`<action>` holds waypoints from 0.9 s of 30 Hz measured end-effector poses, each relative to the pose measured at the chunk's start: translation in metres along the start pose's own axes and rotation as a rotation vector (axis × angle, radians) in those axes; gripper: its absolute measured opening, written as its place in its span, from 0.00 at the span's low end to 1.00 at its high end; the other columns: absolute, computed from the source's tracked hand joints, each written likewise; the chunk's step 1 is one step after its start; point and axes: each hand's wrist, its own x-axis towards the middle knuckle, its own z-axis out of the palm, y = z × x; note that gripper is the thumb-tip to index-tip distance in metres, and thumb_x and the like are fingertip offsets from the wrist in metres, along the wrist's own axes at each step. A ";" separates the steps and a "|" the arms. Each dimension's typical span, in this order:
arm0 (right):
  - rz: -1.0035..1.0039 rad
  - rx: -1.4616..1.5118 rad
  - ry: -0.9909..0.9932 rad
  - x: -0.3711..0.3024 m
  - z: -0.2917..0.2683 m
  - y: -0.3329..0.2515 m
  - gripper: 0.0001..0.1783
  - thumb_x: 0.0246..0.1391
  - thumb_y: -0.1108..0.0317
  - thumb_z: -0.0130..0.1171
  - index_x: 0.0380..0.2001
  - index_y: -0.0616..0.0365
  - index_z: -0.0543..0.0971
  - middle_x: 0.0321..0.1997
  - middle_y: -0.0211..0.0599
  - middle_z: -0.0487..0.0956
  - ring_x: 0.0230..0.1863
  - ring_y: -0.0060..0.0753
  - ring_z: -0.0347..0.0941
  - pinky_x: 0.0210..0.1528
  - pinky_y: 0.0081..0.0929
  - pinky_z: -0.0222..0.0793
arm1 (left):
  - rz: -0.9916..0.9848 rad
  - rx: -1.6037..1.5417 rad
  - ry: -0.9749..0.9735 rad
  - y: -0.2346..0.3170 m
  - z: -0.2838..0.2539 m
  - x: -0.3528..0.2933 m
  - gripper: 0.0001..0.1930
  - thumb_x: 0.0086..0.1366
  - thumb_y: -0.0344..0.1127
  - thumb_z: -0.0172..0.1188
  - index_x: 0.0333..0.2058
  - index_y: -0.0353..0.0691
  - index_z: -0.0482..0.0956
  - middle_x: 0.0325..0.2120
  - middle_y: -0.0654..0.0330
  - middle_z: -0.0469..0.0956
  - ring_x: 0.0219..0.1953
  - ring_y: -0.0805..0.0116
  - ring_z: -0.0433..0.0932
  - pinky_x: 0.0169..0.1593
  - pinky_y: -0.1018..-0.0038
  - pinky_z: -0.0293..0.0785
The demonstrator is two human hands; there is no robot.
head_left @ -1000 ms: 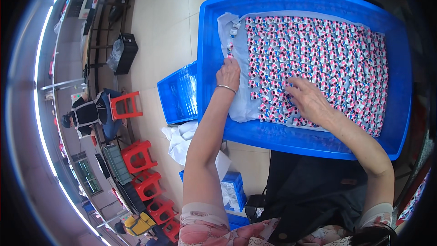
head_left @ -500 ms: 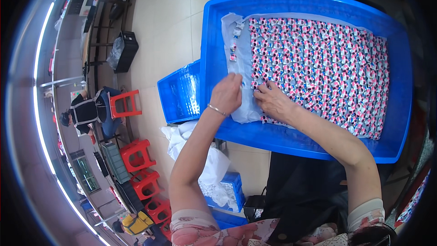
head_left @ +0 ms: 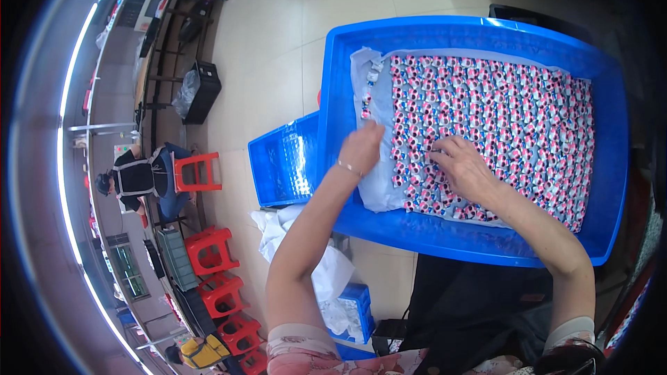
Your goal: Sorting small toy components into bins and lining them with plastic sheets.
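Note:
A large blue plastic tray [head_left: 445, 239], lined with a white sheet [head_left: 381, 187], spreads before me. Small pink, white and blue figure-like pieces [head_left: 514, 125] with dark spots fill most of it in close rows. On the bare strip of sheet at the left lies a short column of similar pieces [head_left: 367, 101]. Just below that column my left hand [head_left: 363, 149] is closed in a pinch; what its fingertips hold, if anything, is hidden. Over the left part of the rows, my right hand [head_left: 462, 170] has its thumb and fingers bent together, and I cannot make out anything between them.
Left of the tray, lower down, sits a smaller blue crate [head_left: 278, 160]. White sheeting [head_left: 330, 271] hangs over another blue crate [head_left: 361, 309]. Red stools [head_left: 212, 250] line the far left, where a person [head_left: 135, 173] sits at a long bench. A black bin [head_left: 201, 94] stands nearby.
The whole view has shifted, so the tray appears lower. My right hand has moved right, from the rows' left edge to farther over the pieces. My left hand stays closed by the short column.

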 end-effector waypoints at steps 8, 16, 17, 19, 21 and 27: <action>-0.024 0.045 0.023 0.007 -0.007 -0.011 0.18 0.40 0.81 0.57 0.40 0.64 0.77 0.47 0.42 0.72 0.51 0.44 0.66 0.53 0.36 0.64 | 0.140 0.630 0.242 -0.026 0.022 0.050 0.03 0.53 0.28 0.54 0.27 0.44 0.74 0.29 0.60 0.73 0.34 0.64 0.75 0.32 0.69 0.73; 0.001 0.020 -0.006 -0.003 -0.007 0.003 0.17 0.43 0.80 0.57 0.41 0.62 0.77 0.47 0.42 0.72 0.51 0.43 0.67 0.52 0.36 0.64 | 0.340 -0.048 0.059 0.007 -0.014 -0.030 0.11 0.50 0.24 0.56 0.33 0.43 0.72 0.31 0.59 0.72 0.34 0.61 0.74 0.36 0.68 0.73; -0.010 0.007 -0.005 -0.003 -0.005 0.004 0.17 0.44 0.79 0.57 0.41 0.62 0.77 0.48 0.41 0.72 0.51 0.44 0.67 0.52 0.36 0.64 | 0.471 -0.279 0.003 0.009 -0.013 -0.040 0.12 0.49 0.23 0.56 0.34 0.44 0.71 0.31 0.59 0.72 0.34 0.61 0.74 0.37 0.68 0.73; -0.011 0.008 -0.024 -0.003 -0.006 0.002 0.17 0.44 0.79 0.56 0.41 0.62 0.77 0.48 0.42 0.72 0.51 0.44 0.67 0.52 0.36 0.64 | 0.598 -0.163 -0.081 0.016 -0.011 -0.054 0.12 0.50 0.24 0.56 0.35 0.44 0.71 0.33 0.60 0.71 0.36 0.62 0.73 0.38 0.69 0.73; -0.039 0.005 -0.017 -0.001 -0.005 -0.001 0.17 0.44 0.79 0.56 0.41 0.62 0.76 0.48 0.43 0.71 0.51 0.45 0.67 0.52 0.37 0.64 | 0.824 0.035 -0.243 0.019 -0.012 -0.053 0.12 0.53 0.27 0.53 0.38 0.45 0.71 0.38 0.61 0.70 0.40 0.66 0.72 0.40 0.72 0.72; -0.053 -0.011 0.016 -0.007 -0.005 -0.008 0.17 0.42 0.79 0.57 0.41 0.62 0.77 0.48 0.44 0.71 0.50 0.46 0.67 0.52 0.38 0.64 | 1.052 0.188 -0.176 0.011 0.025 -0.046 0.10 0.57 0.31 0.49 0.39 0.47 0.71 0.42 0.62 0.68 0.42 0.68 0.71 0.41 0.71 0.71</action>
